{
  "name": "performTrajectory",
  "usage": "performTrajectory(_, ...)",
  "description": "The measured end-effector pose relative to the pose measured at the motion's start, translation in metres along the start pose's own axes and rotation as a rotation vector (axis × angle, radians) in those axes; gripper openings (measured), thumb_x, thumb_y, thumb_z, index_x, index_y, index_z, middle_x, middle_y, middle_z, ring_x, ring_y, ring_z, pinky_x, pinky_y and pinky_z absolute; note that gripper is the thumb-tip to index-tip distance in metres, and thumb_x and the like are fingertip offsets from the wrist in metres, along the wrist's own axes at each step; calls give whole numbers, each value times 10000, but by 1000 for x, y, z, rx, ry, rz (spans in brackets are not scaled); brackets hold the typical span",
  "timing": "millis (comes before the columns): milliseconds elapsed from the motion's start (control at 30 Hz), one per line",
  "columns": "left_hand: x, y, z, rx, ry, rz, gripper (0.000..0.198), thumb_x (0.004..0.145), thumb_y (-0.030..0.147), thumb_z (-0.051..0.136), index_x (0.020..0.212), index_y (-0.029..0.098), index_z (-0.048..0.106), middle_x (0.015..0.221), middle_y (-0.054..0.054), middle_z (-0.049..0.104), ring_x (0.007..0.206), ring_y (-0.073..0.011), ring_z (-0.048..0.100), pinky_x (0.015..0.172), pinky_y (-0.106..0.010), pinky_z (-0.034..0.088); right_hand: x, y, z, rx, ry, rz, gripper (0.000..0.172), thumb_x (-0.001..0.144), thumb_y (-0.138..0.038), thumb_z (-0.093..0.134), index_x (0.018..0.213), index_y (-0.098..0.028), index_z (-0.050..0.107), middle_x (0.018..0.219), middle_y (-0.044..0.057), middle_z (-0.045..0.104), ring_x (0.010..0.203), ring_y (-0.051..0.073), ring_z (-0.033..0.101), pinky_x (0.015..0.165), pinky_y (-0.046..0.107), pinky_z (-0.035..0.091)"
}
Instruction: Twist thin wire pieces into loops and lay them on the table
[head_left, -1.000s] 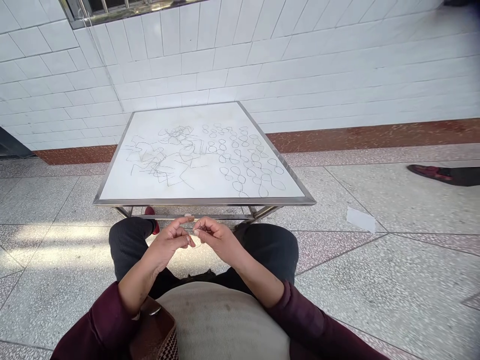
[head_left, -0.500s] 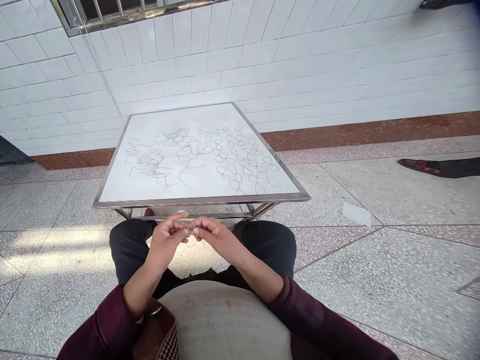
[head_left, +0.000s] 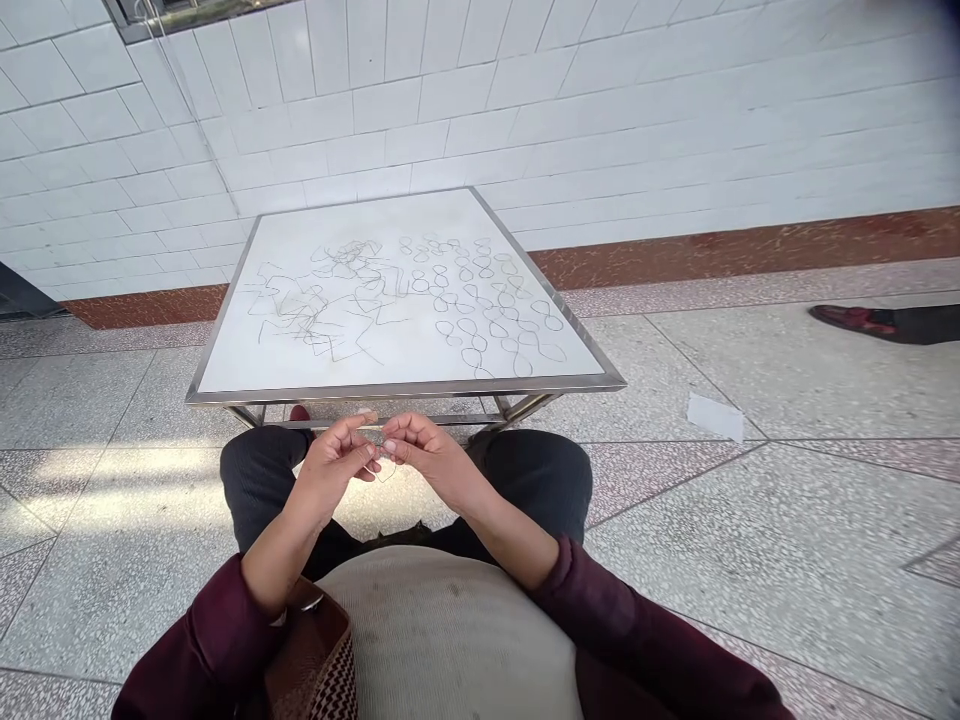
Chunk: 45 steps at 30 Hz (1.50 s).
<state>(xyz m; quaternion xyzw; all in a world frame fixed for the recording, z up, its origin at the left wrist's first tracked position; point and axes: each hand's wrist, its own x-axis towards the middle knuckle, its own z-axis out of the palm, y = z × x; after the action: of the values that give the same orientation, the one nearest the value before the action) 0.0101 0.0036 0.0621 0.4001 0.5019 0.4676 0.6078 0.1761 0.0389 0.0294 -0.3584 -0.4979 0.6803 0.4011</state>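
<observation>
Over my lap, just short of the table's front edge, my left hand (head_left: pixel 334 465) and my right hand (head_left: pixel 424 455) meet fingertip to fingertip. Both pinch a thin wire (head_left: pixel 386 478), whose bent lower part hangs below the fingers; the rest is hidden by them. On the white table (head_left: pixel 442 365) lies a loose tangle of bent wires (head_left: pixel 315 310) at the left. To the right, several wires twisted into figure-eight loops (head_left: pixel 487 300) are spread out in rough rows.
A metal frame (head_left: pixel 405 390) edges the table, which stands close to a white tiled wall (head_left: pixel 420 110). On the speckled floor at the right lies a piece of white paper (head_left: pixel 715 416). Another person's dark red shoe (head_left: pixel 855 318) shows at the far right.
The view has tilted slightly downward. My hands stay together on the wire, and the wire's hanging part has shifted and looks more rounded.
</observation>
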Motion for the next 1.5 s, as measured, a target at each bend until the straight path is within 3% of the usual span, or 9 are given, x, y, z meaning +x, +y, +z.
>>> performTrajectory(167,0,1,2,-77,78,-50,461,706,321,772,1136,197,661,711,25,615,683,-131,638,598,-233,468,-1,3,1,61,6,15,303,821,-481,692,950,-220,607,802,-10,614,723,134,541,716,304,449)
performTrajectory(333,2,0,3,-104,168,14,423,720,314,762,1114,205,657,698,33,605,685,-126,622,594,-229,467,-3,15,2,124,-148,83,296,793,-433,731,952,-227,590,890,13,618,734,133,531,670,284,433)
performTrajectory(433,2,0,3,-106,198,45,402,726,310,755,1101,205,654,696,36,602,672,-125,616,586,-230,464,-4,19,2,-14,-55,-70,312,782,-328,743,1020,-258,554,901,9,591,740,142,536,654,287,444)
performTrajectory(533,2,0,3,-109,223,69,395,740,310,747,1107,205,647,717,34,600,674,-122,616,595,-233,470,-6,18,0,-344,78,-333,214,828,-284,694,1011,-265,583,1007,51,574,712,148,540,640,322,481)
performTrajectory(633,2,0,4,-111,231,80,386,748,307,745,1108,211,641,717,38,593,680,-123,615,609,-240,481,-9,12,-1,-628,30,-525,53,903,-263,608,949,-259,636,1071,88,603,829,193,603,732,374,526)
performTrajectory(733,2,-1,4,-119,218,89,379,748,299,748,1103,216,641,706,41,591,674,-125,611,620,-251,501,-9,8,1,-757,-50,-624,114,956,-232,533,973,-261,641,1039,87,654,993,224,624,864,397,525)
performTrajectory(900,1,-2,4,-133,214,104,379,757,295,749,1109,206,642,729,34,595,663,-115,611,641,-257,536,-8,9,3,-886,-81,-685,144,983,-220,495,1021,-241,632,1023,91,663,980,217,626,855,376,536)
performTrajectory(1100,-1,-2,5,-148,225,154,369,763,283,743,1106,194,643,712,39,587,650,-106,606,659,-258,547,-8,9,5,-928,-32,-786,145,982,-162,486,1026,-216,614,914,70,647,864,191,594,771,339,534)
performTrajectory(1500,-2,-2,6,-121,235,200,364,781,266,711,1129,192,638,699,47,564,649,-105,603,664,-257,540,-9,8,9,-944,16,-792,151,956,-106,510,987,-206,618,875,50,672,803,184,555,740,325,482)
